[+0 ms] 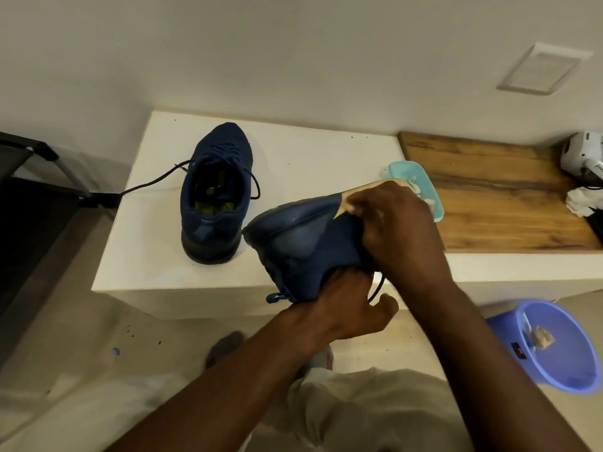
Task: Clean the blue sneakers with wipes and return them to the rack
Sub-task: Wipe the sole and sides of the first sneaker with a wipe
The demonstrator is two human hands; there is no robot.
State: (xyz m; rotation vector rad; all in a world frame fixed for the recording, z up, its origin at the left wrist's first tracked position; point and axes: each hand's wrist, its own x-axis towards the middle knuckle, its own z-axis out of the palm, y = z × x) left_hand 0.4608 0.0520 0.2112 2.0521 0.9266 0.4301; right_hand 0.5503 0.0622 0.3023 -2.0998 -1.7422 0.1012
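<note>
One blue sneaker (217,194) stands upright on the white table (310,158), toe toward the wall, a lace trailing off to the left. The other blue sneaker (303,243) is held on its side over the table's front edge, sole turned up and away. My left hand (352,308) grips it from below at the opening. My right hand (398,223) presses a soiled, tan-looking wipe (362,195) against the sole's edge. Behind my right hand lies a teal wipes pack (424,187), partly hidden.
A black shoe rack (36,190) stands at the left. To the right is a wooden top (489,197) with a white device (584,154) and crumpled tissue (580,203). On the floor at the right sits a blue bucket (561,373) holding used wipes.
</note>
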